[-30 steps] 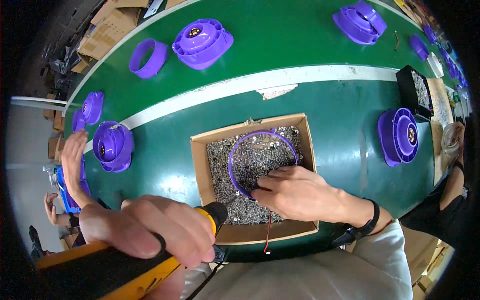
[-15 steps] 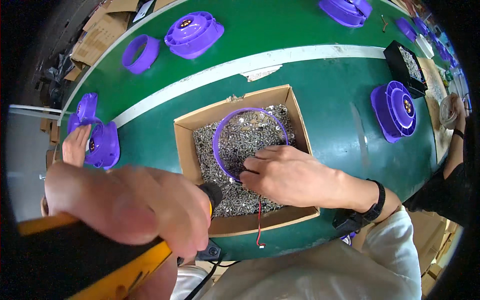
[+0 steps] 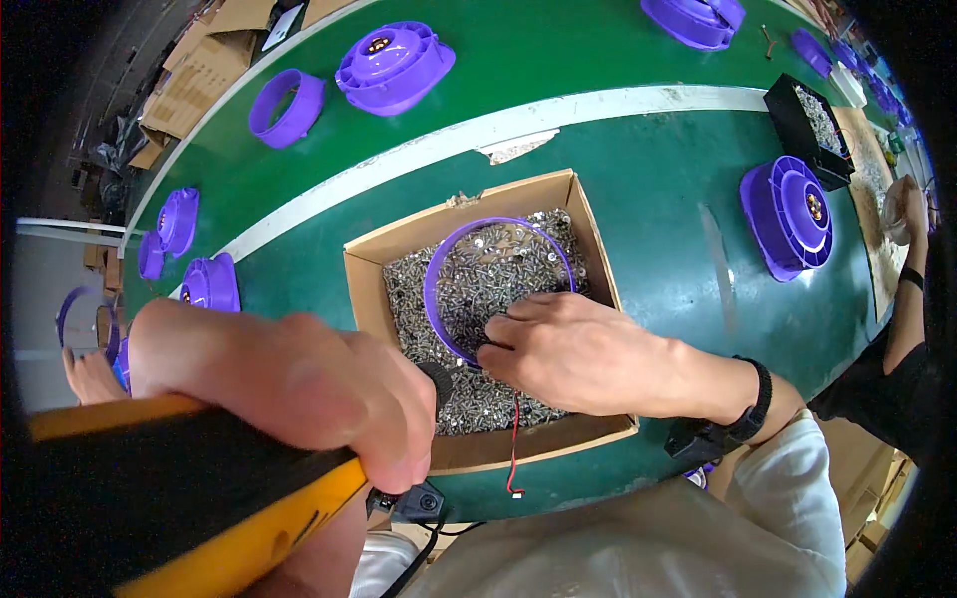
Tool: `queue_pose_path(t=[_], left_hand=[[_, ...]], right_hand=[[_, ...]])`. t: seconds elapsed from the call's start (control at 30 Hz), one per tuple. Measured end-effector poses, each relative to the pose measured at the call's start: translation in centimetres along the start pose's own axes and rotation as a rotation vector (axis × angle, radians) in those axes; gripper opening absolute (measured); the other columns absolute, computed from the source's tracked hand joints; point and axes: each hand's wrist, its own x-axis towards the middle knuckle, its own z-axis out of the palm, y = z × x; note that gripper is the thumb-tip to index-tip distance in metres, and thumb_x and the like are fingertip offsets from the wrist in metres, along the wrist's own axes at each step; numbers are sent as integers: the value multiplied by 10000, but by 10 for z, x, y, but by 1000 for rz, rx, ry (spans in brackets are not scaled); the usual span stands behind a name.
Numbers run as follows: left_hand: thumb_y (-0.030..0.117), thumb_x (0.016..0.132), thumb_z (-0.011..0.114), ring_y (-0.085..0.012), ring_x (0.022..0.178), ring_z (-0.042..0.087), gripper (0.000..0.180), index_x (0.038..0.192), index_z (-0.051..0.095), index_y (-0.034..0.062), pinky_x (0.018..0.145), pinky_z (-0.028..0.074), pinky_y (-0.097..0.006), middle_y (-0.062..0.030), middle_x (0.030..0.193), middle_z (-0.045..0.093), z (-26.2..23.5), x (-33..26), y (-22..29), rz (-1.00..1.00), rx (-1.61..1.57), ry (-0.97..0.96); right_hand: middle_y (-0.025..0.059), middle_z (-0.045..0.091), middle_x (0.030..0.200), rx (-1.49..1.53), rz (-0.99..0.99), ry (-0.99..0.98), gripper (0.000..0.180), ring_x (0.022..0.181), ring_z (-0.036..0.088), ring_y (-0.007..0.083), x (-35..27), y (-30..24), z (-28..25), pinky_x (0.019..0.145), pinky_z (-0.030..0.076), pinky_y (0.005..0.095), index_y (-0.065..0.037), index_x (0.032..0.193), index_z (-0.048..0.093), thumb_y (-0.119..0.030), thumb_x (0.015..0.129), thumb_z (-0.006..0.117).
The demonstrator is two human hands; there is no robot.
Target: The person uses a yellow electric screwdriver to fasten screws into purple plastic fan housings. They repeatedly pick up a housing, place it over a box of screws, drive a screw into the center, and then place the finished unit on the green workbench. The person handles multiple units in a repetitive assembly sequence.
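Observation:
My left hand (image 3: 299,384) is wrapped around a yellow and black power screwdriver (image 3: 169,498), held close to the camera at the lower left. My right hand (image 3: 588,349) reaches into an open cardboard box (image 3: 454,214) filled with small silver screws (image 3: 469,269). Its fingertips pinch among the screws at the near edge of a purple plastic ring (image 3: 434,289) that lies on the pile. I cannot tell whether a screw is between the fingers. A thin red wire (image 3: 513,448) hangs over the box's front wall.
The box stands on a green conveyor belt (image 3: 658,209) with a white stripe. Purple fan housings (image 3: 394,65) (image 3: 788,214) and a purple ring (image 3: 284,105) lie around it. A black tray of screws (image 3: 807,125) sits far right. Another person's hand (image 3: 90,374) is at the left, another arm (image 3: 907,289) at the right.
My left hand with the screwdriver has come closer to the camera and fills more of the lower left. My right hand stays in the box, its fingers shifted slightly among the screws.

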Motion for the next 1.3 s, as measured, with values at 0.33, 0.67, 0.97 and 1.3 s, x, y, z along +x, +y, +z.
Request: queue_pose_path(t=[0.33, 0.67, 0.97, 1.3], left_hand=[[446, 769, 715, -201, 540, 527, 525, 1024, 458, 65, 512, 456, -338, -72, 714, 540, 2, 13, 8, 48, 36, -289], [419, 805, 651, -219, 579, 512, 469, 984, 505, 10, 529, 433, -340, -84, 738, 526, -3, 11, 8, 30, 6, -366], [188, 855, 621, -312, 612, 605, 200, 908, 478, 59, 560, 485, -438, -163, 746, 609, 6, -9, 33, -126, -1, 84], [74, 836, 637, -288, 577, 594, 198, 934, 467, 46, 526, 487, -408, -158, 735, 605, 20, -10, 17, -44, 14, 97]], right_hand=[[87, 552, 828, -6, -4, 23, 127, 837, 588, 241, -3, 2, 3, 744, 491, 345, -31, 826, 563, -139, 761, 545], [97, 566, 845, -5, -10, 25, 141, 862, 598, 250, -3, 3, 3, 749, 507, 346, -24, 842, 572, -128, 752, 543], [89, 551, 819, -25, -11, 55, 136, 834, 594, 247, -5, 4, 7, 740, 507, 355, -26, 820, 567, -143, 755, 547], [107, 594, 800, -31, -6, 26, 133, 819, 620, 251, -3, 2, 1, 708, 514, 351, -24, 812, 623, -123, 763, 549]])
